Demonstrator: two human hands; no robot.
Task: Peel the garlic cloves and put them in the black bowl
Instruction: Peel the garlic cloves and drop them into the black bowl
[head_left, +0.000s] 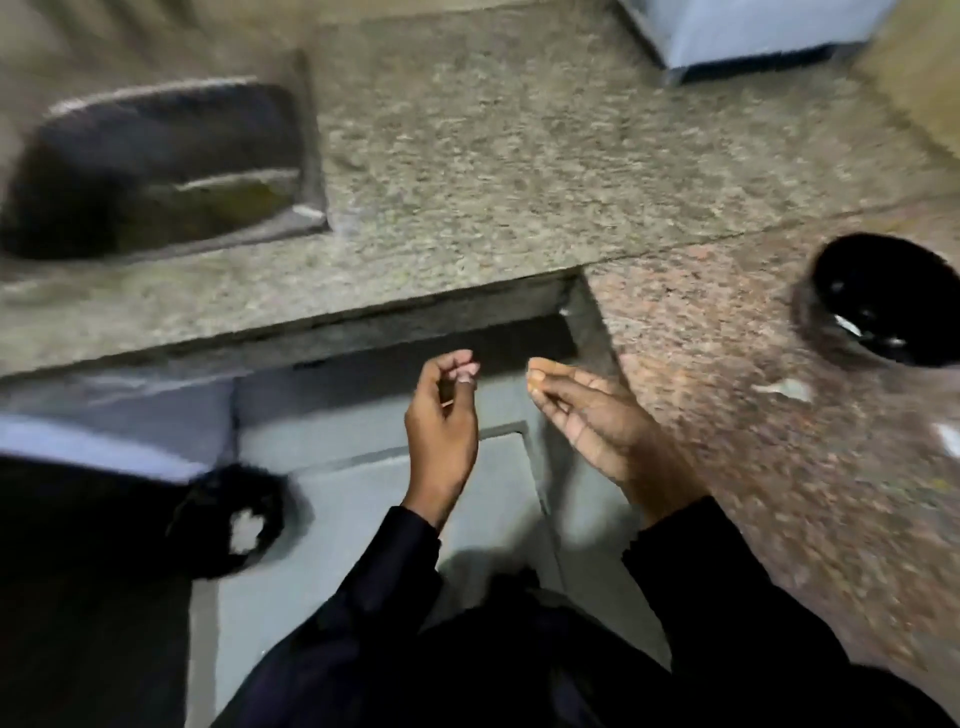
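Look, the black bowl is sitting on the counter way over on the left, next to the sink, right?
Not quite. The head view shows the black bowl on the counter at the far right; the sink is at the left, far from it.

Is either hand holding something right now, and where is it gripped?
The picture is too blurred to tell. The left hand has curled fingers, perhaps pinching something tiny; the right hand looks open.

Dim light; heavy motion blur throughout; wide-angle bending at edges
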